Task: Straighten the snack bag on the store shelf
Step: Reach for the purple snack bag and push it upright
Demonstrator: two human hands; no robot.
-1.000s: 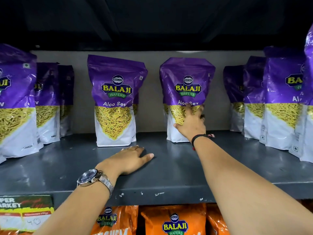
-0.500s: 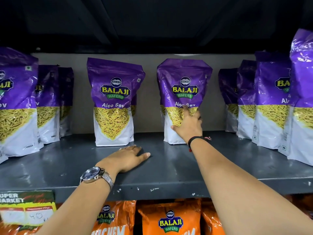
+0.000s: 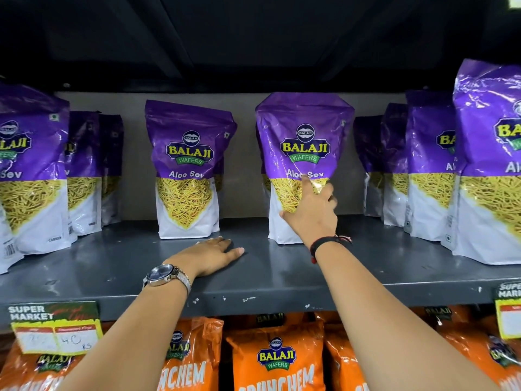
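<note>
Reaching into a grey metal store shelf (image 3: 282, 275), a person's right hand (image 3: 313, 213) rests against the front of a purple and white snack bag (image 3: 304, 142), the forefinger stretched up to the printed name and the thumb spread along the bag's lower left; the other fingers curl round its right side, though whether they truly grip it or only press is hard to tell from this angle. The snack bag stands upright well back on the shelf, its base on the grey surface and its top leaning slightly. To the left of the snack bag and nearer the shelf's front edge, the left hand (image 3: 214, 256) lies flat and open, palm down on the metal, holding nothing. The step in hand seems to be the straightening itself; the next move probably calls for a light turn or nudge to square the face forward without tipping the bag. The snack bag reads "BALAJI WAFERS" and "Aloo Sev". Just left of it stands a matching bag (image 3: 187, 167) with the same wording. Below the snack bag, under the shelf, orange bags (image 3: 275, 362) also read "BALAJI WAFERS". Far down to its left, a price tag (image 3: 53, 325) reads "SUPER MARKET" and a handwritten "40".
</note>
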